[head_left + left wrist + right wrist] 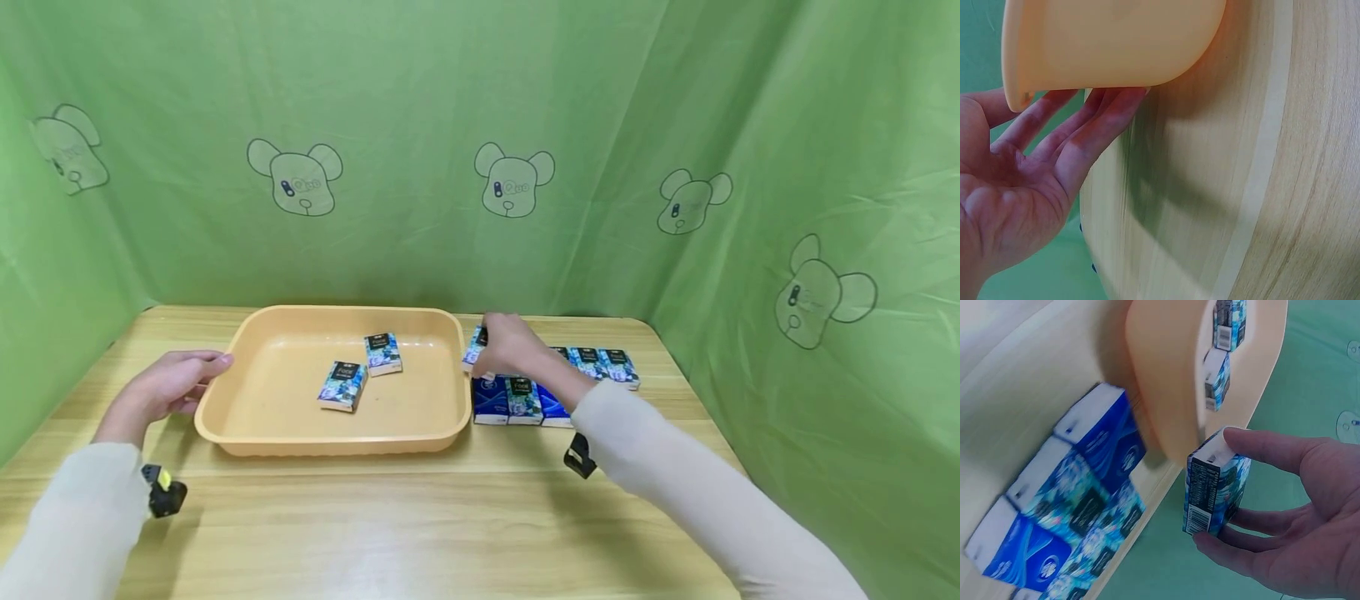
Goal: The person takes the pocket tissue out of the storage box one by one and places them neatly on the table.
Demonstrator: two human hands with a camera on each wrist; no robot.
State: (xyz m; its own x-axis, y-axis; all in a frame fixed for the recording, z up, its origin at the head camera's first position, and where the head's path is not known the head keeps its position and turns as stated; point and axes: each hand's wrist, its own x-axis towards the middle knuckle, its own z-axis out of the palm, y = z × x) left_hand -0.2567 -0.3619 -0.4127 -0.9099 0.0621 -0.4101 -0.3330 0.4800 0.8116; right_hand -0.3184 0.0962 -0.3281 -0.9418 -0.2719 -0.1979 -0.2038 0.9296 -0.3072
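My right hand pinches a small floral tissue pack between thumb and fingers. It holds the pack beside the right rim of a shallow orange tray, above the table. Two similar floral packs, one nearer the front and one farther back, lie flat inside the tray. At the tray's left end, my left hand grips the rim, thumb over the edge and fingers against the outer wall, as the left wrist view shows.
Right of the tray, blue packs and floral packs lie side by side in rows on the wooden table, partly behind my right arm. A green curtain with bear-head drawings surrounds the back and sides.
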